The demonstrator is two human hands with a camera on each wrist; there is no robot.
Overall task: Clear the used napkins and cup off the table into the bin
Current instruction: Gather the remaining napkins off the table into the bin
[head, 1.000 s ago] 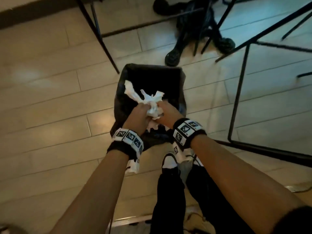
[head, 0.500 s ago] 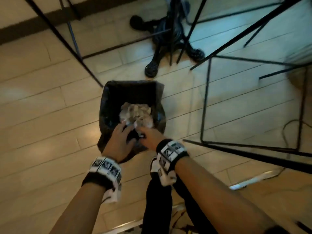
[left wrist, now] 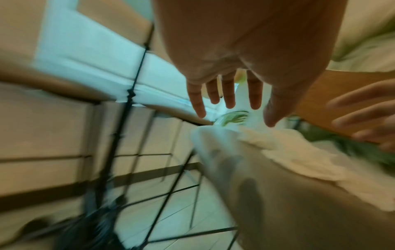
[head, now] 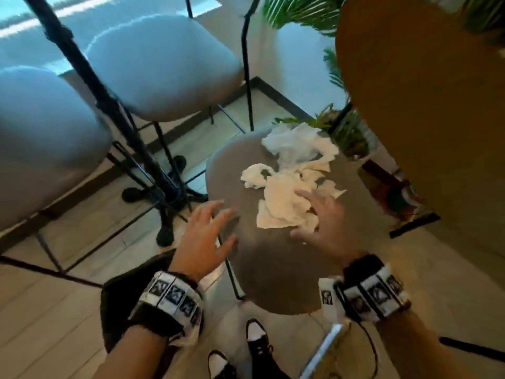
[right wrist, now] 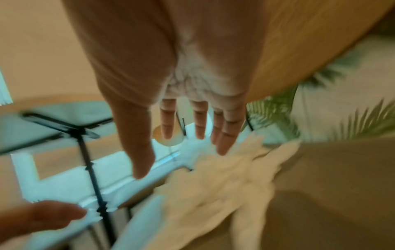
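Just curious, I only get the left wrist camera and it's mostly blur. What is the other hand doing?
Observer: The right hand hovers open, fingers spread over the nearest napkins, gripping nothing.
Operator: How much paper is there?
Observer: A loose crumpled heap, running to the far edge of the small grey table.
Operator: And where's the bin?
Observer: A dark bag on the floor at the table's near left looks like it.
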